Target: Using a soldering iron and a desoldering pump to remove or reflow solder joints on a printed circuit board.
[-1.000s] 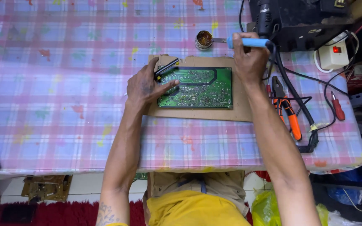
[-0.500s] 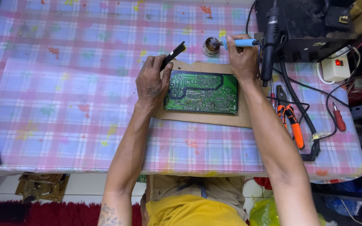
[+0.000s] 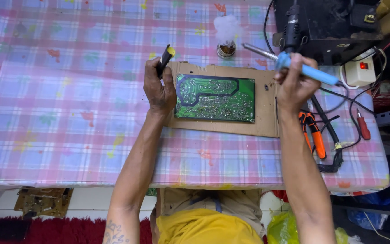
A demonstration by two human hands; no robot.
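My table (image 3: 68, 113), under pink plaid cloth, is carrying a cardboard sheet (image 3: 265, 113) mid-top, orange pliers (image 3: 314, 138) and a red screwdriver (image 3: 363, 125) lying right-edge.

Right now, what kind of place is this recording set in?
Probably a small home electronics repair bench. A green circuit board lies on cardboard over a plaid tablecloth, the right hand holds a blue-handled soldering iron, and orange-handled pliers lie nearby.

Green board (image 3: 215, 98) on cardboard (image 3: 262, 118) — left hand (image 3: 158, 88) grips black tool (image 3: 165, 57); right hand (image 3: 294, 83) holds blue iron (image 3: 304, 70) — tin (image 3: 226, 49) smoking.
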